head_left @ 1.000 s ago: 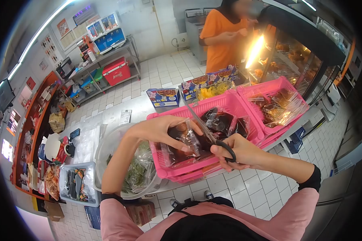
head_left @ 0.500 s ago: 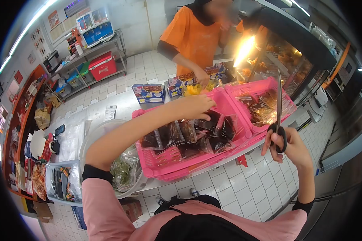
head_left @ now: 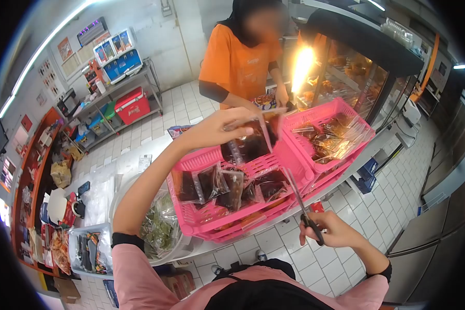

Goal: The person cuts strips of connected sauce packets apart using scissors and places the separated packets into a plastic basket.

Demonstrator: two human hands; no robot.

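My left hand (head_left: 228,127) is raised over a pink basket (head_left: 237,236), its fingers closed on clear plastic packets of dark sauce (head_left: 249,146). More dark sauce packets (head_left: 209,183) lie in that basket below. Scissors with black handles (head_left: 300,202) are in my right hand (head_left: 335,230), at the basket's front right side. Their blades point up and left, over the basket's front right part; how far apart they stand is hard to see. A second pink basket (head_left: 357,135), adjoining on the right, holds packets of brown sauce (head_left: 333,143).
Across the counter stands a person in an orange shirt (head_left: 237,62), arms lowered behind the baskets. A lit glass food cabinet (head_left: 346,77) is at the back right. Left of the baskets are a clear tub with bagged greens (head_left: 163,222) and a grey bin of utensils (head_left: 90,248).
My left hand has lifted sauce packets out of the left basket. My right hand has come down and inward, and the scissors have tipped from upright toward the left.
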